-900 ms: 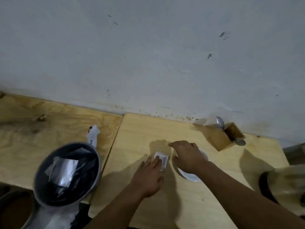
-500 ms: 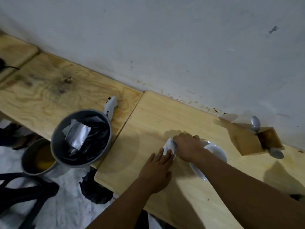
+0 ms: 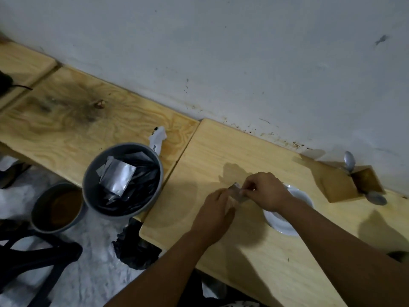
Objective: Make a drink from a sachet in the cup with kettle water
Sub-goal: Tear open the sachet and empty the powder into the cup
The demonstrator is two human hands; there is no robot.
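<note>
I can't read any print on the small silvery sachet (image 3: 238, 194); my left hand (image 3: 213, 214) and right hand (image 3: 265, 191) pinch it between them above the counter (image 3: 210, 151), just left of the white cup (image 3: 294, 227)

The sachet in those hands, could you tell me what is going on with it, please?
A person holds a small sachet between both hands above the wooden table, the left hand and right hand pinching it as if to tear it open. The white cup sits just to the right, partly hidden by the right wrist. A grey bin holding discarded wrappers stands to the left, and a wooden holder with spoons is by the wall. No kettle is in view.
</note>
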